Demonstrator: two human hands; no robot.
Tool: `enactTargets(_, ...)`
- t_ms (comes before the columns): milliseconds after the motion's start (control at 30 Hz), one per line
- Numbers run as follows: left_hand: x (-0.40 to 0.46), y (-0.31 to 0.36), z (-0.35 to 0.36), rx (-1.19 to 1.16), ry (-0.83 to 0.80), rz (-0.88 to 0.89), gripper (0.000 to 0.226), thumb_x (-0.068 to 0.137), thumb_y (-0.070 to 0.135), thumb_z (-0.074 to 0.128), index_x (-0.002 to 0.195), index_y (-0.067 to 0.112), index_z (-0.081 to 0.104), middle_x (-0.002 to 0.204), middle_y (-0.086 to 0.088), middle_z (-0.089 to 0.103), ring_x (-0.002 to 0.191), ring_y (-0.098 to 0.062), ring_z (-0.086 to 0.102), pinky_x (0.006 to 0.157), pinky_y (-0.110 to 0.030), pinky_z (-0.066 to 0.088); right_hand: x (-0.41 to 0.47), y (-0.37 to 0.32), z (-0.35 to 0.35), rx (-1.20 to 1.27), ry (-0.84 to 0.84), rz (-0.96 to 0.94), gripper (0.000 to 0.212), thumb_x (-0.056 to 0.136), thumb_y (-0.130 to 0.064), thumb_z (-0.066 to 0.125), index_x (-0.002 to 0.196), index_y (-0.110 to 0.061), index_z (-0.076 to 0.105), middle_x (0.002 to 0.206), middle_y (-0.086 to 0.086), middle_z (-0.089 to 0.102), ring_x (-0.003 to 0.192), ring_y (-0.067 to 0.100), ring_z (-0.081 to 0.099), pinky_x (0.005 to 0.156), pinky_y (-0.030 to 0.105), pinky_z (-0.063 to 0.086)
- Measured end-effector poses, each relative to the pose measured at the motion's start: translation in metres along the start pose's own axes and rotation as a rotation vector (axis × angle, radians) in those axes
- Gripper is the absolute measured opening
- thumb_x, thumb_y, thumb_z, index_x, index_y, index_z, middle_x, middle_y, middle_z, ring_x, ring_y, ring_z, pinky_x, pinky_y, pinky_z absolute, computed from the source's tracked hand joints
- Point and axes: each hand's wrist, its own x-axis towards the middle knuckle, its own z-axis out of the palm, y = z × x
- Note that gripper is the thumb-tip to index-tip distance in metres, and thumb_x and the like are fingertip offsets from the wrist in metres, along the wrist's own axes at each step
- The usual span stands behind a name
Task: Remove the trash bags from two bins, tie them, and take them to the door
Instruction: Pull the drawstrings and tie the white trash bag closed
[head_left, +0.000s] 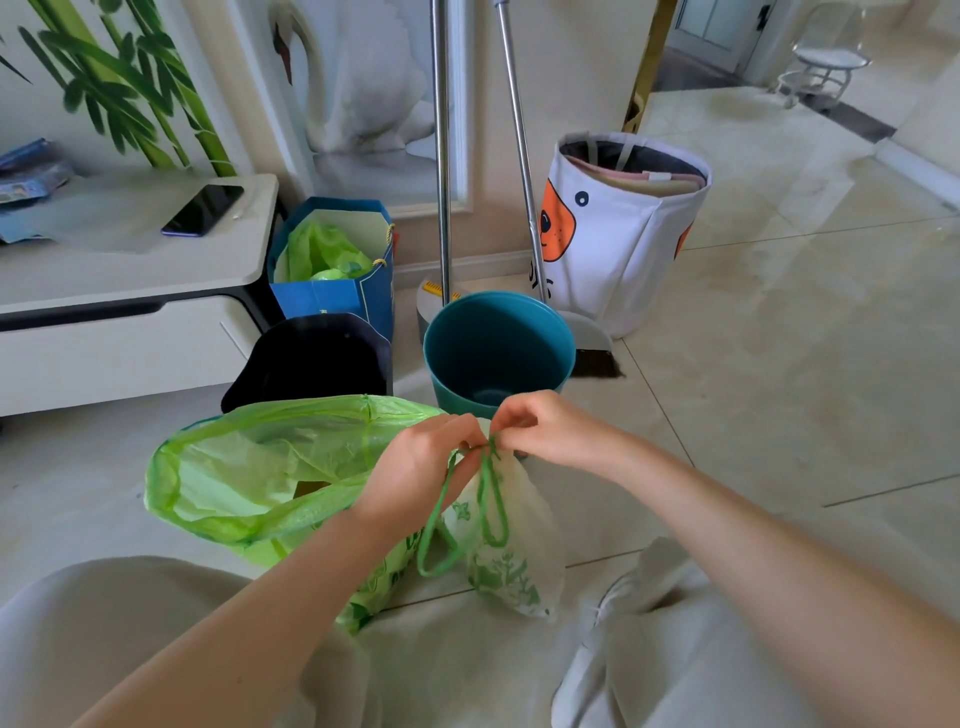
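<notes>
A small pale trash bag (511, 551) with green leaf print hangs in front of my knees, its mouth gathered. My left hand (415, 473) and my right hand (545, 431) both pinch its green drawstring (488, 499) at the knot, and two loops hang down. A larger green trash bag (249, 467) lies open on the floor to the left, touching my left forearm. Behind them stand a teal bin (498, 348) with no bag in it and a black bin (311, 358).
A blue paper bag (337, 301) with green plastic inside stands by the wall. A broom and dustpan (592, 332) lean behind the teal bin, next to a white fabric basket (623, 234). A low white cabinet (130, 291) with a phone is at left. Tiled floor stretches right toward a doorway (711, 31).
</notes>
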Motion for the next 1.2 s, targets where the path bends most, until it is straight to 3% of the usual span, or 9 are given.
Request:
enactTargets(367, 0.004, 0.004, -0.002, -0.201, 0.048, -0.173, 0.004, 0.084, 0.016, 0.069, 0.084, 0.016, 0.073, 0.076, 0.008, 0.071, 0.072, -0.004, 0.067, 0.068, -0.028, 0.055, 0.001, -0.001, 0.001, -0.172, 0.161, -0.123, 0.009, 0.080, -0.014, 0.063, 0.079, -0.022, 0.058, 0.071, -0.009, 0.059, 0.064, 0.007, 0.053, 0.060, 0.020, 0.040)
enactTargets(500, 0.007, 0.008, 0.000, -0.282, 0.048, -0.409, 0.008, 0.082, 0.019, 0.069, 0.077, 0.023, 0.074, 0.075, 0.012, 0.072, 0.072, 0.002, 0.065, 0.067, -0.010, 0.050, -0.001, 0.004, -0.010, -0.531, 0.137, -0.158, 0.003, 0.085, -0.018, 0.061, 0.084, -0.019, 0.058, 0.077, -0.004, 0.060, 0.069, 0.016, 0.058, 0.059, 0.030, 0.046)
enactTargets(567, 0.008, 0.007, 0.000, -0.319, 0.024, -0.491, 0.008, 0.083, 0.022, 0.068, 0.077, 0.026, 0.073, 0.077, 0.011, 0.072, 0.074, 0.002, 0.065, 0.069, -0.013, 0.051, -0.001, 0.005, -0.017, -0.611, 0.144, -0.145, 0.004, 0.086, -0.018, 0.059, 0.084, -0.015, 0.061, 0.079, -0.003, 0.057, 0.073, 0.019, 0.058, 0.063, 0.032, 0.047)
enactTargets(667, 0.010, 0.004, -0.001, -0.372, -0.036, -0.548, 0.008, 0.083, 0.025, 0.067, 0.081, 0.027, 0.074, 0.081, 0.010, 0.073, 0.078, -0.001, 0.066, 0.078, -0.024, 0.055, -0.001, 0.004, -0.025, -0.441, 0.144, -0.088, 0.009, 0.087, -0.019, 0.059, 0.080, -0.018, 0.064, 0.077, -0.008, 0.053, 0.074, 0.015, 0.055, 0.067, 0.028, 0.042)
enactTargets(733, 0.011, 0.004, -0.001, -0.406, -0.052, -0.579, 0.009, 0.085, 0.029, 0.066, 0.085, 0.026, 0.075, 0.082, 0.008, 0.073, 0.079, -0.004, 0.067, 0.079, -0.028, 0.056, -0.001, 0.002, -0.028, -0.247, 0.147, -0.048, 0.011, 0.088, -0.019, 0.059, 0.083, -0.016, 0.069, 0.080, -0.005, 0.064, 0.077, 0.013, 0.061, 0.071, 0.028, 0.050)
enactTargets(900, 0.015, 0.010, -0.003, -0.509, 0.014, -0.651, 0.013, 0.089, 0.026, 0.063, 0.093, 0.022, 0.074, 0.082, 0.008, 0.069, 0.063, 0.002, 0.063, 0.063, -0.015, 0.052, -0.006, -0.002, -0.037, 0.139, 0.059, 0.113, 0.016, 0.090, -0.018, 0.061, 0.094, -0.010, 0.074, 0.095, 0.008, 0.075, 0.090, 0.016, 0.071, 0.083, 0.030, 0.058)
enactTargets(1000, 0.017, 0.012, -0.006, -0.622, 0.072, -0.708, 0.013, 0.089, 0.017, 0.063, 0.091, 0.020, 0.076, 0.079, 0.000, 0.071, 0.060, -0.006, 0.061, 0.070, -0.025, 0.057, -0.012, -0.002, -0.048, 0.263, -0.023, 0.223, 0.015, 0.090, -0.019, 0.063, 0.091, -0.008, 0.073, 0.096, 0.010, 0.075, 0.090, 0.019, 0.072, 0.085, 0.034, 0.057)
enactTargets(1100, 0.019, 0.012, -0.010, -0.693, 0.112, -0.716, 0.015, 0.089, 0.012, 0.062, 0.090, 0.017, 0.076, 0.074, -0.004, 0.071, 0.060, -0.010, 0.060, 0.073, -0.031, 0.057, -0.013, -0.004, -0.056, 0.472, 0.018, 0.236, 0.022, 0.091, -0.025, 0.061, 0.074, -0.011, 0.064, 0.083, 0.009, 0.074, 0.085, 0.023, 0.071, 0.087, 0.038, 0.056)
enactTargets(1200, 0.019, 0.008, -0.013, -0.693, 0.174, -0.706, 0.013, 0.088, 0.010, 0.063, 0.087, 0.014, 0.076, 0.066, 0.000, 0.069, 0.056, -0.010, 0.058, 0.066, -0.025, 0.057, -0.009, -0.002, -0.057, 0.616, 0.114, 0.256, 0.031, 0.094, -0.025, 0.055, 0.065, -0.015, 0.052, 0.056, 0.003, 0.060, 0.057, 0.021, 0.062, 0.076, 0.038, 0.056)
